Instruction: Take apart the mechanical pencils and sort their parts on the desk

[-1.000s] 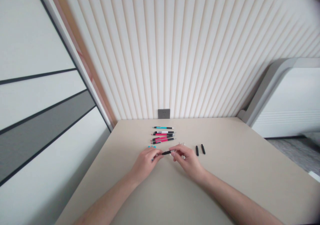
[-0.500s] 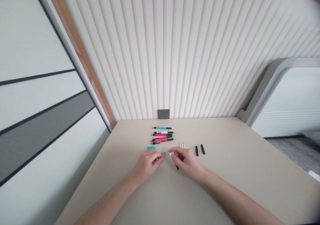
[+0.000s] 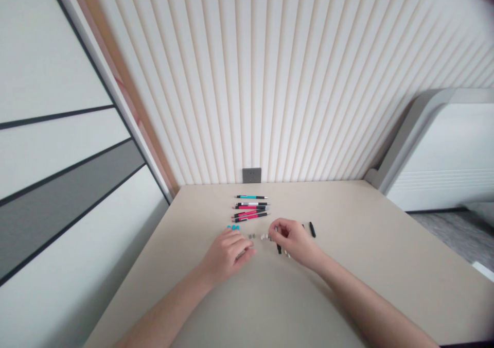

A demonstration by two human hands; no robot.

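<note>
My left hand [image 3: 227, 255] rests low over the table, thumb and fingers apart, with nothing visible between them. Just beyond it lie small teal pieces [image 3: 233, 227], and two small grey pieces [image 3: 252, 236] are close to its fingertips. My right hand [image 3: 294, 240] is closed, thumb against forefinger. A short black pen part [image 3: 279, 249] sticks out below its fingers. White ends [image 3: 286, 254] show under the palm; whether they are held or lying there I cannot tell. Small white pieces [image 3: 264, 237] sit left of the right fingertips.
Several pens with teal, white and red barrels lie farther back, among them a teal pen [image 3: 251, 197] and a red pen [image 3: 250, 217]. A black tube [image 3: 312, 229] is right of my right hand. A dark wall socket [image 3: 252, 175] sits behind the table [image 3: 216, 307].
My right hand has shifted slightly right and away from me, with the black pen part moving along. White pieces left of it are uncovered. My left thumb and fingers have spread apart.
</note>
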